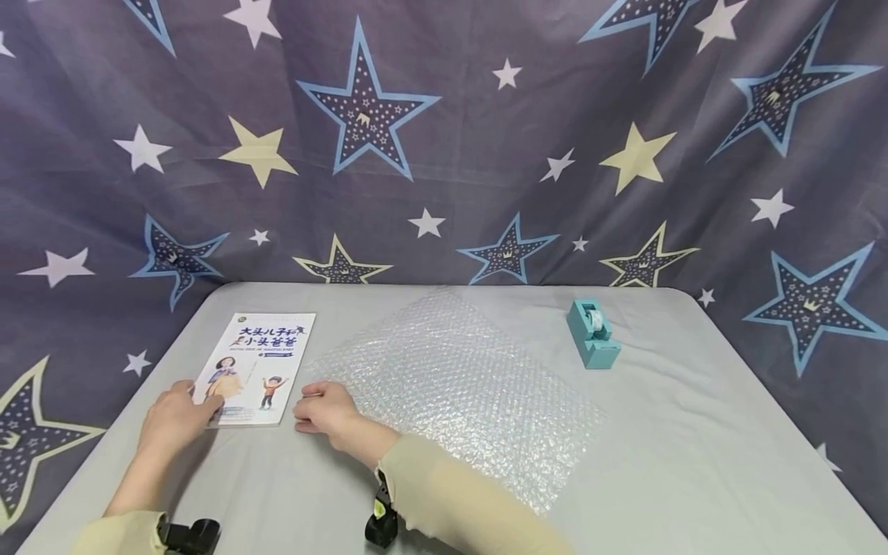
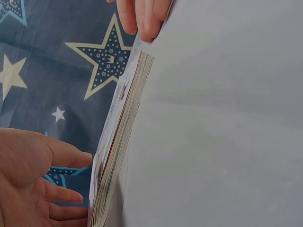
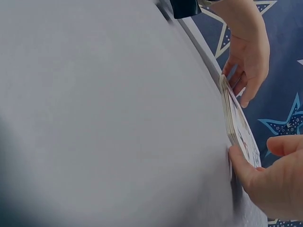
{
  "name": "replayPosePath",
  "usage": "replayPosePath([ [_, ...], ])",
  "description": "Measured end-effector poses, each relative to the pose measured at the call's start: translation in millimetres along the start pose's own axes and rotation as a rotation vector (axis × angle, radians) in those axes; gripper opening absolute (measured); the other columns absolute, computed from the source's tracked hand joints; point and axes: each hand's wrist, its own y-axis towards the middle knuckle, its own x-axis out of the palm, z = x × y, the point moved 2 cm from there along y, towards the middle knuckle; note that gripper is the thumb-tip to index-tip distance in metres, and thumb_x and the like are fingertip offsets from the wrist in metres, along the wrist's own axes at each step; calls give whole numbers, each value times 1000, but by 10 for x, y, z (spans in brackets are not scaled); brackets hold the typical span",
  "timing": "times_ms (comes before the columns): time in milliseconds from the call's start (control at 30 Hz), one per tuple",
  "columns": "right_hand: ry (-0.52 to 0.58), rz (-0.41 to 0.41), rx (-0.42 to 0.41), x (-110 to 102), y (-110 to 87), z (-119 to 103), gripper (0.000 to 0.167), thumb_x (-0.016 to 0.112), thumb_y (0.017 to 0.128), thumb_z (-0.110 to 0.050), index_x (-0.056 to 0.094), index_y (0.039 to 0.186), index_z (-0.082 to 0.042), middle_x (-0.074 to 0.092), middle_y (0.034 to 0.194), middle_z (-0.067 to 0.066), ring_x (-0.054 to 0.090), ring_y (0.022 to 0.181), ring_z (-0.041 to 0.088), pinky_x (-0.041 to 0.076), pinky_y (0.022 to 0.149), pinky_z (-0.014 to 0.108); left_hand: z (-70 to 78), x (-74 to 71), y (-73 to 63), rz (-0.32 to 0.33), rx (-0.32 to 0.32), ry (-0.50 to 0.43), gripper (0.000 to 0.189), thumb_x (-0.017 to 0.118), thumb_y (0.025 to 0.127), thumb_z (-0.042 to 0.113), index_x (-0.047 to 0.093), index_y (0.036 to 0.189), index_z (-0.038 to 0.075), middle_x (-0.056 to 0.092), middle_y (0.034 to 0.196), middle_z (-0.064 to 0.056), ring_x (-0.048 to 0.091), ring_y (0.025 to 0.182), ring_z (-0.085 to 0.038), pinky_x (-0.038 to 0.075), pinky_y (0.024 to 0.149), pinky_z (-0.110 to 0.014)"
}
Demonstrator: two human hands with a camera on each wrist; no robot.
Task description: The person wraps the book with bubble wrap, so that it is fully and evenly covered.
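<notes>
A thin book (image 1: 253,370) with a white illustrated cover lies on the left part of the grey-covered table. My left hand (image 1: 173,420) is at its near left corner, thumb over the cover and fingers along the left edge. The left wrist view shows that thumb and those fingers fairly straight beside the book's page edges (image 2: 120,146). Just right of the book, my right hand (image 1: 333,412) has loosely bent fingers and holds nothing. In the right wrist view, its thumb (image 3: 244,165) is close to the book's edge; contact is unclear.
A sheet of clear bubble wrap (image 1: 472,385) lies flat at the table's middle, partly under the right forearm. Toward the back right stands a teal tape dispenser (image 1: 593,335) with a roll in it. A star-patterned cloth (image 1: 451,154) hangs behind the table (image 1: 694,432).
</notes>
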Motion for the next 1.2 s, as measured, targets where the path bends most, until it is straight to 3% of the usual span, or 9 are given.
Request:
replayPosePath([
  [367,8,40,12,41,-7,-15,37,54,67,13,58,104,7,58,85,7,62,75,20,54,69,33,30,-27,-37,12,8,11,69,46,90,34,28,125,-23,35,116,-45,37,104,-57,34,85,-60],
  [633,45,92,7,78,10,22,30,55,67,14,60,96,6,58,77,6,65,73,26,54,66,32,34,7,-39,53,13,7,67,47,89,30,28,125,-24,37,113,-45,38,103,-57,34,85,-60],
  [833,71,123,5,81,28,62,22,56,69,16,60,88,5,61,74,11,63,67,22,54,64,30,25,22,-16,61,4,-8,69,47,89,30,26,124,-26,36,113,-47,38,102,-59,35,84,-60],
  [1033,45,148,-18,95,37,66,20,57,69,17,61,84,5,62,72,11,60,61,16,54,61,28,-8,-45,-8,57,43,23,60,46,90,31,41,116,-22,45,110,-43,45,96,-55,40,75,-56],
  [1200,21,172,-29,104,25,53,20,57,70,16,60,87,6,61,70,9,61,64,18,53,60,27,-65,-62,18,39,26,7,57,46,90,33,45,115,-18,47,112,-40,46,96,-54,40,74,-55],
])
